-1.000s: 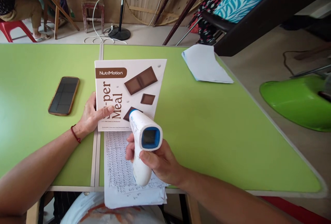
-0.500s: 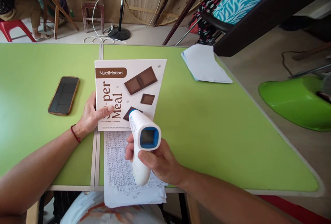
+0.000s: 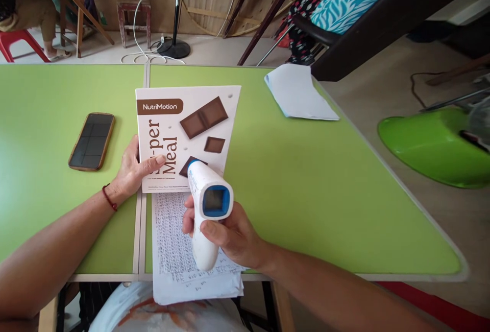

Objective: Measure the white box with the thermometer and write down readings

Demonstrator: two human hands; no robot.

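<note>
My left hand (image 3: 132, 166) grips the left edge of a white NutriMotion meal box (image 3: 202, 143) printed with chocolate pieces, the thumb lying across its front. In my right hand (image 3: 233, 235) is a white and blue infrared thermometer (image 3: 201, 179), fingers wrapped round its handle. Its nose points at the lower part of the box and its small dark screen faces me; I cannot tell whether it touches the box. Below the box, handwritten sheets of paper (image 3: 172, 235) lie at the table's near edge, partly covered by the thermometer and my right hand.
The green table (image 3: 306, 194) has a metal seam left of the box. A phone (image 3: 92, 141) lies on its left part, folded paper (image 3: 300, 92) at the far right. Beyond stand a wooden chair (image 3: 133, 7), a black pole base (image 3: 174, 48) and a seated person (image 3: 26, 10); a green plastic seat (image 3: 432, 148) is at right.
The whole view has shifted slightly, so everything appears a little further left. Both hands keep their hold, and the box and thermometer stay in nearly the same position relative to each other.
</note>
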